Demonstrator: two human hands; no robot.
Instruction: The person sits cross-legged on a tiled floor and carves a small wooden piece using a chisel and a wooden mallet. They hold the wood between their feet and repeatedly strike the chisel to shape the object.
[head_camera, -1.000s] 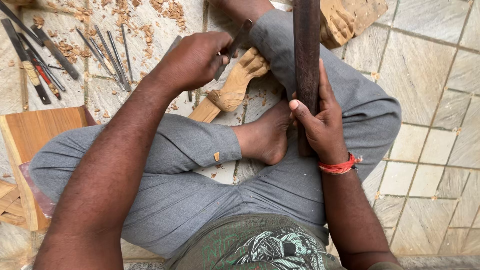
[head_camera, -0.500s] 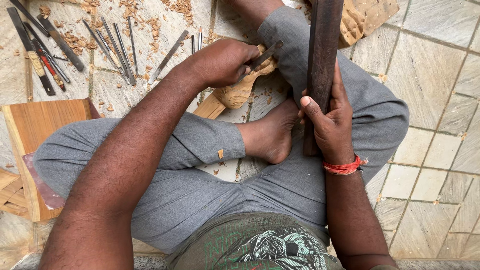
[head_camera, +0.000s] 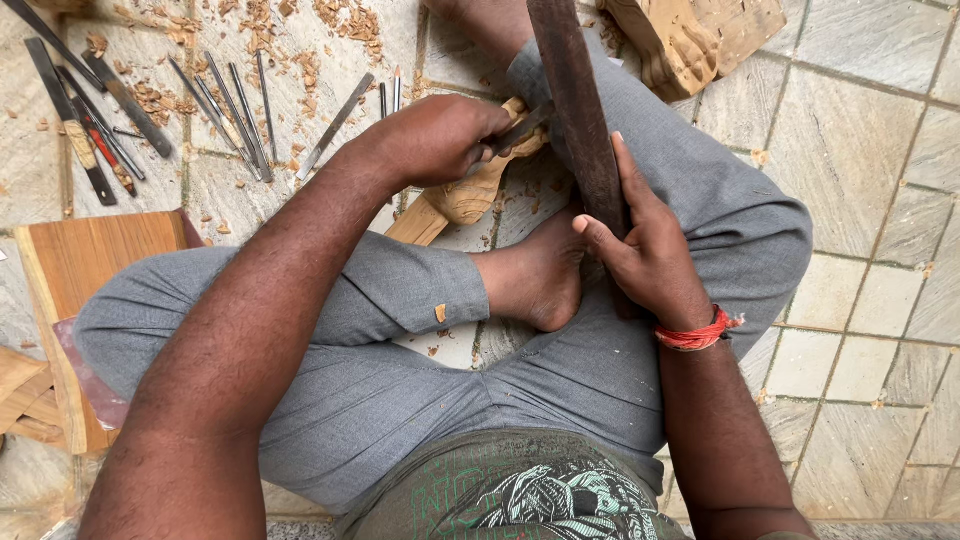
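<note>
I sit cross-legged on a stone tile floor in grey trousers. My left hand (head_camera: 440, 140) is shut on a thin metal chisel (head_camera: 522, 128), its tip against a carved pale wooden piece (head_camera: 470, 195) lying on the floor by my bare foot (head_camera: 535, 275). My right hand (head_camera: 645, 250) grips a long dark wooden bar (head_camera: 575, 100) that stands upright over my right leg. A red thread band circles my right wrist.
Several metal chisels (head_camera: 235, 105) and files (head_camera: 95, 125) lie on the floor at upper left among wood chips. A flat wooden board (head_camera: 85, 260) sits at left. Another carved wood block (head_camera: 690, 40) rests at the top right.
The view has shifted a little. My left hand has moved slightly right and forward with the chisel on the carved piece. The dark bar leans a bit more leftward at its top.
</note>
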